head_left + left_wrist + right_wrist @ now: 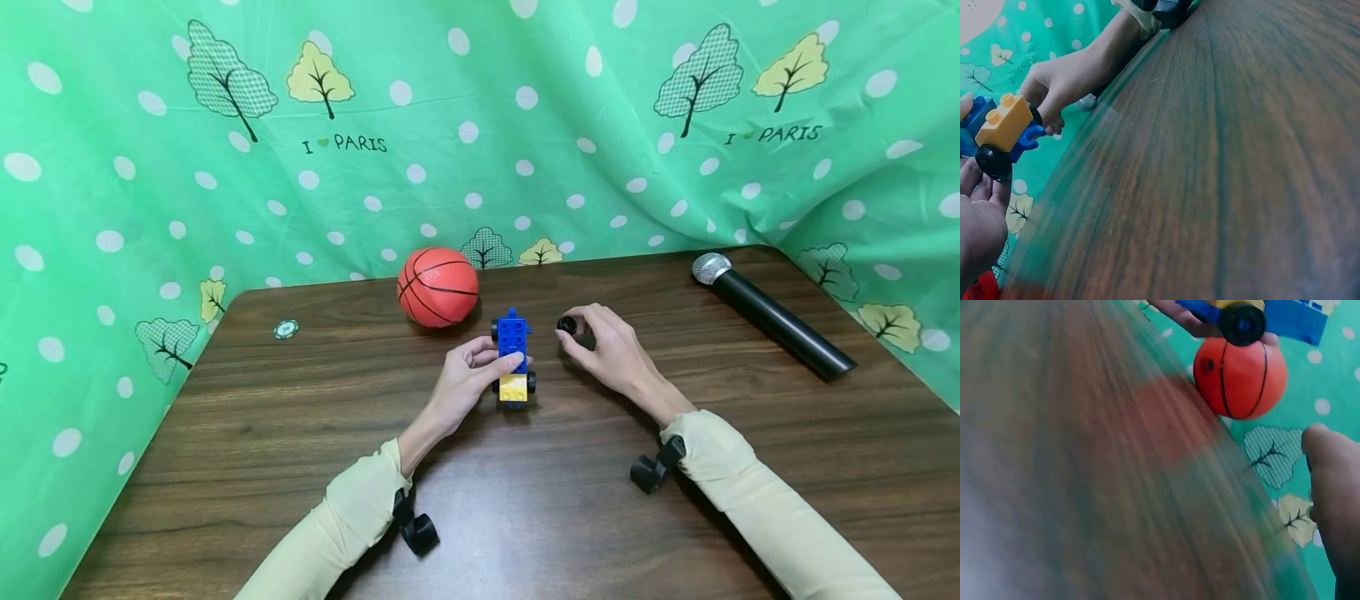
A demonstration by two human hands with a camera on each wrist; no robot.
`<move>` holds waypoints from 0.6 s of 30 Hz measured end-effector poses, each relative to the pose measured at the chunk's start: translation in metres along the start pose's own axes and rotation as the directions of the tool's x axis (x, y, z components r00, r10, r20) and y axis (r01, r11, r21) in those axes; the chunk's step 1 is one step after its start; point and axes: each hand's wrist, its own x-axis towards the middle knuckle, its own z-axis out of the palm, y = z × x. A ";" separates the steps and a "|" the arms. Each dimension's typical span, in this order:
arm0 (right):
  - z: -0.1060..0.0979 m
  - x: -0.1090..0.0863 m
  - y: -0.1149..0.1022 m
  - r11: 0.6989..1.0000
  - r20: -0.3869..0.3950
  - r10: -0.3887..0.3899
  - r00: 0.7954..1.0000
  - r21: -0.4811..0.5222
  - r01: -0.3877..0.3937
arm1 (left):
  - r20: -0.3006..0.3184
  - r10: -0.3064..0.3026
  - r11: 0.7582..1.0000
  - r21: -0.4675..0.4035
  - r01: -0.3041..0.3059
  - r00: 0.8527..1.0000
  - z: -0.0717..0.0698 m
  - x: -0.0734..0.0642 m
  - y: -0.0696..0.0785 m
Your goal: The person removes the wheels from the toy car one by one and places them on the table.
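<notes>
My left hand (468, 379) grips a toy car (513, 340) built of blue blocks with a yellow brick (1004, 125) at its near end, the thumb lying on top. Black wheels show on its left side and at the near right, where one wheel (1242, 324) faces the right wrist camera. At the car's far right corner a bare blue peg sticks out. Off to the right of the car, my right hand (611, 350) pinches a loose black wheel (567, 325) between thumb and fingers, apart from the car. In the right wrist view that wheel is mostly hidden behind the thumb.
A small red basketball (438, 287) sits behind the car on the wooden table (337, 400). To the left lies a poker chip (286, 329); at the right a black microphone (772, 317) with a silver head. A green patterned cloth (480, 150) hangs along the table's far edge.
</notes>
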 end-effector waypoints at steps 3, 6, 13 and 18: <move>0.000 0.000 0.005 0.999 0.018 0.035 0.999 -0.018 -0.034 | 0.000 0.000 1.000 -0.007 0.000 1.000 0.000 0.000 -0.001; -0.001 0.000 0.008 0.995 0.047 0.091 0.995 -0.038 -0.089 | -0.002 -0.006 1.000 -0.010 0.006 1.000 0.000 0.000 0.000; -0.003 0.000 0.017 0.981 0.113 0.180 0.977 -0.090 -0.170 | -0.021 -0.016 1.000 0.006 0.016 1.000 0.000 0.000 -0.001; -0.005 0.002 0.023 0.976 0.136 0.197 0.971 -0.125 -0.181 | -0.018 -0.015 1.000 0.009 0.015 1.000 0.001 0.001 -0.001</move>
